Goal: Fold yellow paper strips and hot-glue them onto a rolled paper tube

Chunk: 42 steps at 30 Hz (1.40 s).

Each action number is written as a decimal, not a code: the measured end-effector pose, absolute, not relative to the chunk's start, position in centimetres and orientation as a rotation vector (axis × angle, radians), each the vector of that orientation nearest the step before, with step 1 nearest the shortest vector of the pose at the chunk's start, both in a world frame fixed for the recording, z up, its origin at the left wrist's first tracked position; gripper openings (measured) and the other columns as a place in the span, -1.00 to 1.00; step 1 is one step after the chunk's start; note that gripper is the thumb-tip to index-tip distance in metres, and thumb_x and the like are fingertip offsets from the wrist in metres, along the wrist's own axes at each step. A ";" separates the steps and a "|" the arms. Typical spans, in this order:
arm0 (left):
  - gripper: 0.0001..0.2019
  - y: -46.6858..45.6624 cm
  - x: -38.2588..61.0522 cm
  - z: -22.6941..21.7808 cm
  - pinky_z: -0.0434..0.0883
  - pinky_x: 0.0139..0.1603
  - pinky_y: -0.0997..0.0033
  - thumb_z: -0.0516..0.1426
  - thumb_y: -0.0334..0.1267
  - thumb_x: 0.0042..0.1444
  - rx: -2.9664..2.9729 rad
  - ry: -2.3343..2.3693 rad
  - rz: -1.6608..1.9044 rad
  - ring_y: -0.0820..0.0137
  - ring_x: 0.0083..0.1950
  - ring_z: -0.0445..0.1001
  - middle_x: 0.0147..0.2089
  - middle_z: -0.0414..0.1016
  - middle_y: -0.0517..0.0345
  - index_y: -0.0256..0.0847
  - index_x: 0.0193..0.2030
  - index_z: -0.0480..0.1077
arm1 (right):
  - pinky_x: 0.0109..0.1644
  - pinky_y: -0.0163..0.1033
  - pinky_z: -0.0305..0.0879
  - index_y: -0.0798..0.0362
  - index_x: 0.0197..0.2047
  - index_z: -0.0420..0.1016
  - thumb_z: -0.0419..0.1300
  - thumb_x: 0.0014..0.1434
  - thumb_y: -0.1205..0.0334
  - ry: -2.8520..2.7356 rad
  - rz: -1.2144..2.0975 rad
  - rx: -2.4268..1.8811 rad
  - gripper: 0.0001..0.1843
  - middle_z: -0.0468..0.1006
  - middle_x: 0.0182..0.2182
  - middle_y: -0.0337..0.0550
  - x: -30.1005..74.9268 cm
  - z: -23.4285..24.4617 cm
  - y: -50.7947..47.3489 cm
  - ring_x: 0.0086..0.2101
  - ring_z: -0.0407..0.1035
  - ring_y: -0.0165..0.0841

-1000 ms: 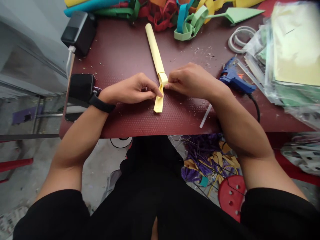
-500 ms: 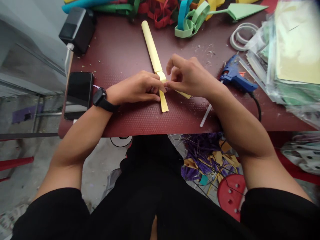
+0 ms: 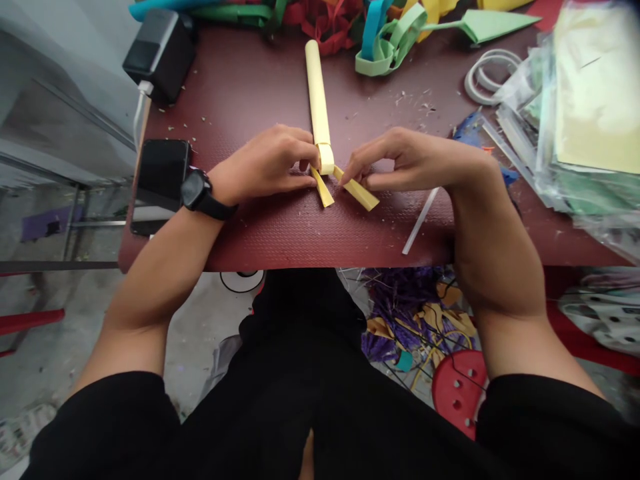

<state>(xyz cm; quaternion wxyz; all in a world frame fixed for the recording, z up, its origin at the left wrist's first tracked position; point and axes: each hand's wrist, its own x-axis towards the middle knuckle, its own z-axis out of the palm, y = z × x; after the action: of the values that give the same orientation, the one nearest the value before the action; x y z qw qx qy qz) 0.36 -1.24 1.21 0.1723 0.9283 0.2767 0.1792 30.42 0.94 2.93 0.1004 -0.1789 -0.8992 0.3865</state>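
A pale yellow rolled paper tube (image 3: pixel 317 93) lies on the dark red table, pointing away from me. At its near end is a folded band, from which a short left paper strip (image 3: pixel 324 191) and a longer right paper strip (image 3: pixel 361 192) splay toward me. My left hand (image 3: pixel 277 163), with a black watch (image 3: pixel 197 192) on the wrist, is closed at the left side of the fold, its fingertips on the left strip. From the right, my right hand (image 3: pixel 395 160) pinches the right strip near its upper end.
On the right lie a blue glue gun (image 3: pixel 467 127), partly behind my forearm, a glue stick (image 3: pixel 420 223), white tape rolls (image 3: pixel 473 83) and bagged paper sheets (image 3: pixel 595 93). A phone (image 3: pixel 160 180) and a black charger (image 3: pixel 160 57) sit left. Coloured paper strips (image 3: pixel 380 60) line the back.
The tube has turned more upright in view, its far end shifting right. My hands have moved apart, and the right strip now shows more fully, with my right hand on it.
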 end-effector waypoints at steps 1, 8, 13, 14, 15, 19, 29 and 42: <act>-0.88 -1.3 0.3 1.3 0.34 -0.18 0.33 0.31 -0.22 0.36 2.643 0.812 0.492 0.34 -0.25 0.52 -0.16 0.63 0.02 -0.18 -0.08 0.67 | -0.01 -0.18 0.43 0.01 0.19 0.76 0.31 0.42 0.28 -2.691 1.156 -0.528 -0.67 0.79 -0.06 -0.13 30.6 2.9 1.0 -0.18 0.56 -0.37; -0.85 -2.6 0.7 1.8 0.27 -0.23 0.33 0.37 -0.22 0.30 2.721 0.742 0.416 0.33 -0.27 0.52 -0.23 0.58 0.08 -0.22 -0.07 0.64 | -0.08 -0.25 0.42 -0.03 0.15 0.79 0.53 0.30 0.15 -2.685 1.148 -0.585 -0.64 0.78 -0.13 -0.14 30.3 2.9 0.9 -0.24 0.51 -0.42; -0.89 -3.0 1.1 1.6 0.36 -0.23 0.36 0.37 -0.21 0.31 2.654 0.624 0.372 0.36 -0.31 0.54 -0.31 0.58 0.15 -0.16 -0.10 0.61 | -0.06 -0.23 0.42 -0.07 0.06 0.80 0.52 0.31 0.13 -2.704 1.072 -0.568 -0.73 0.75 -0.17 -0.18 29.8 2.9 0.7 -0.22 0.51 -0.39; -0.88 -3.1 1.2 1.6 0.36 -0.24 0.36 0.37 -0.20 0.31 2.636 0.606 0.369 0.37 -0.32 0.55 -0.32 0.58 0.16 -0.16 -0.10 0.61 | -0.06 -0.23 0.41 -0.07 0.04 0.80 0.51 0.32 0.11 -2.707 1.057 -0.569 -0.75 0.74 -0.18 -0.18 29.7 2.9 0.6 -0.22 0.51 -0.38; -0.88 -3.2 1.3 1.6 0.36 -0.24 0.37 0.37 -0.20 0.31 2.618 0.587 0.363 0.37 -0.32 0.54 -0.33 0.57 0.16 -0.16 -0.09 0.62 | -0.06 -0.22 0.41 -0.07 0.01 0.81 0.50 0.32 0.10 -2.710 1.038 -0.568 -0.78 0.74 -0.19 -0.18 29.6 2.9 0.5 -0.22 0.50 -0.38; -0.90 -3.6 1.8 1.6 0.35 -0.25 0.38 0.39 -0.23 0.30 2.568 0.536 0.357 0.41 -0.35 0.51 -0.35 0.54 0.19 -0.16 -0.10 0.64 | -0.04 -0.19 0.39 -0.08 -0.03 0.80 0.46 0.35 0.06 -2.721 0.980 -0.556 -0.81 0.72 -0.21 -0.17 29.4 3.0 0.4 -0.21 0.47 -0.34; -0.87 -2.3 0.4 1.3 0.37 -0.21 0.36 0.38 -0.19 0.26 2.589 0.776 0.496 0.38 -0.33 0.51 -0.32 0.61 0.12 -0.18 -0.21 0.60 | -0.13 -0.24 0.34 0.07 0.01 0.77 0.42 0.43 -0.04 -2.688 0.957 -0.398 -0.66 0.65 -0.29 -0.17 29.5 2.4 0.4 -0.29 0.43 -0.41; -0.96 -2.5 0.5 1.4 0.33 -0.24 0.31 0.34 -0.31 0.20 2.600 0.791 0.471 0.34 -0.33 0.49 -0.32 0.61 0.08 -0.19 -0.28 0.61 | -0.26 -0.31 0.25 0.01 -0.14 0.75 0.39 0.46 -0.10 -2.616 1.093 -0.303 -0.66 0.60 -0.40 -0.28 28.5 1.9 -0.3 -0.40 0.34 -0.49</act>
<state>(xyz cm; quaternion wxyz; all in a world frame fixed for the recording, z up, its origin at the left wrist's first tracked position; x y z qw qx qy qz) 0.53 -2.53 1.38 0.1906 0.9254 0.2815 0.1677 28.50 -0.32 1.93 0.1446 -0.1051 -0.9079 0.3791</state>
